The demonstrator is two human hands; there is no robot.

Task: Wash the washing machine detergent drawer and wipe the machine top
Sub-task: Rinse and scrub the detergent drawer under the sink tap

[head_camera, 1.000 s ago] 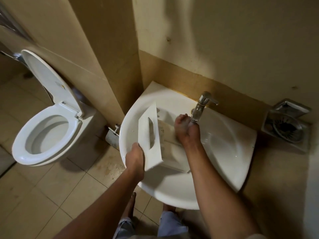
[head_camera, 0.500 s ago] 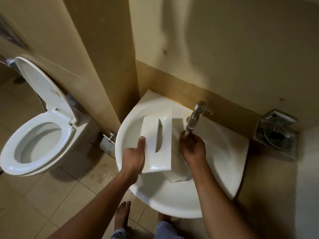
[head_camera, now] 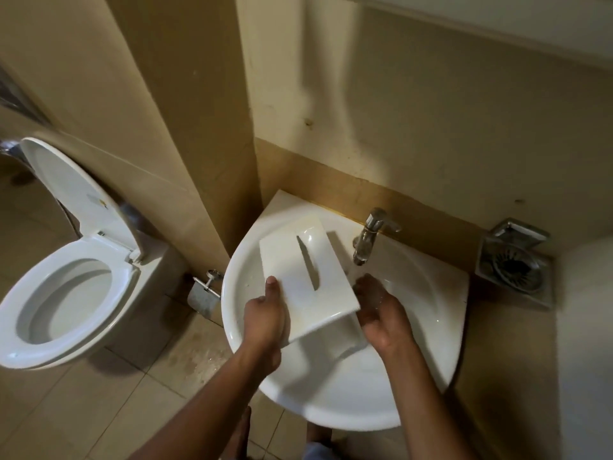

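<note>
I have the detergent drawer (head_camera: 308,277) over the corner sink (head_camera: 431,343), its white front panel facing up and its slot handle running along the middle. My left hand (head_camera: 265,320) is closed on the near-left edge of that panel, thumb on top and the other fingers hidden underneath, so it carries the whole weight. My right hand (head_camera: 381,313) sits just beside the drawer's right edge, below the tap (head_camera: 366,240), loosely cupped and holding nothing that I can make out; it looks wet, though I cannot tell whether water is running.

The risks I see from here:
- The grip is on one corner of a wet, smooth plastic piece. If it slips, the drawer drops into the basin and could crack.
- The far end sits close to the tap spout. A careless turn could knock it.
- The panel side faces up, so the compartments beneath may stay unrinsed unless I flip it.
- Water running off the tilted panel could spill past the rim onto the tiled floor (head_camera: 116,393), where I stand barefoot.
</note>
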